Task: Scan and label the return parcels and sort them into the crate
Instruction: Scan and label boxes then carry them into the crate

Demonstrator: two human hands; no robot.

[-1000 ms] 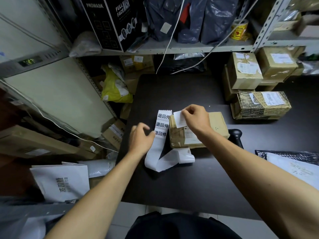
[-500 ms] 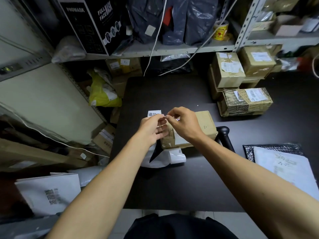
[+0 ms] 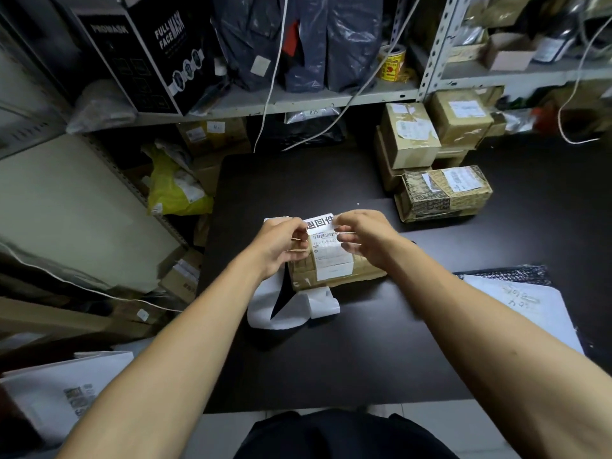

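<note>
Dark table [image 3: 331,359] with parcels and label backing laid on it.
A brown parcel [image 3: 357,271] is set near the middle, a white backing strip [image 3: 281,313] curled beside it; taped boxes [image 3: 443,193] are stacked at the far right, and a white mailer [image 3: 516,306] is laid on the right edge.

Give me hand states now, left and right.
Left hand: pinching the return sticker.
Right hand: pinching the same sticker, over the parcel.
</note>
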